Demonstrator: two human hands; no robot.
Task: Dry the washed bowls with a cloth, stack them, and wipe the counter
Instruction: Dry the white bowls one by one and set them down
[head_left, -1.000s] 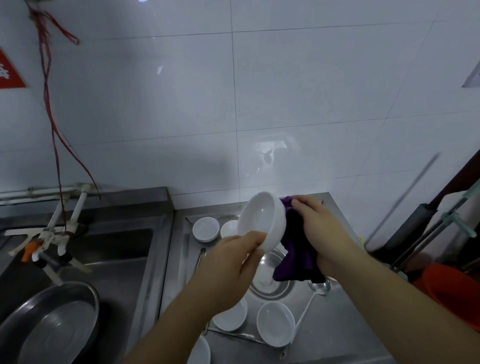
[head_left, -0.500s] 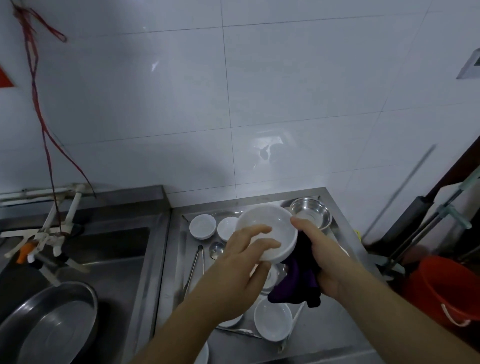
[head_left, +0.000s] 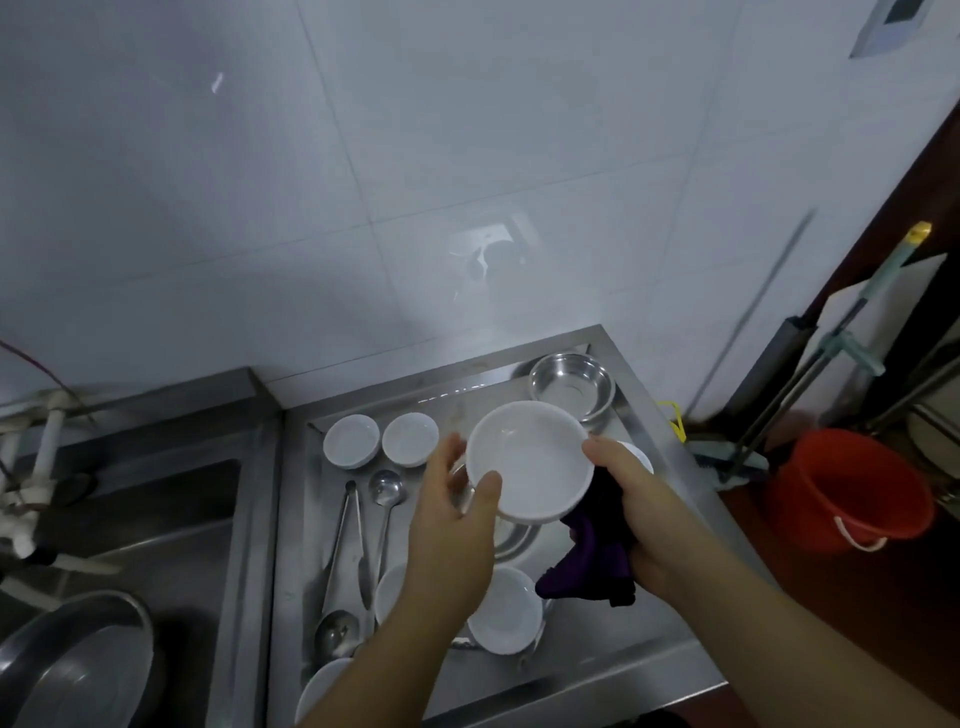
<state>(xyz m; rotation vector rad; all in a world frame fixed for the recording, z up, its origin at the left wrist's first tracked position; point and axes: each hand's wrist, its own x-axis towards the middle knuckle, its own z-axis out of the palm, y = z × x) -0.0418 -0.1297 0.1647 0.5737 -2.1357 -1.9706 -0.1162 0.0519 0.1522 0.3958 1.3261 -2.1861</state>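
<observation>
Both hands hold one round white bowl (head_left: 530, 460): left hand (head_left: 449, 512) pinches its rim, right hand (head_left: 631, 499) grips purple cloth (head_left: 589, 558) beneath; steel bowl (head_left: 571, 384) behind, on the metal worktop (head_left: 597, 670).

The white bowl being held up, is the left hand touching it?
Touching. The head view shows the left hand with its thumb laid over the rim of the white bowl and its fingers behind the bowl's left side.

Bowl (head_left: 530, 460) above counter (head_left: 613, 670), sink (head_left: 156, 514) left
</observation>
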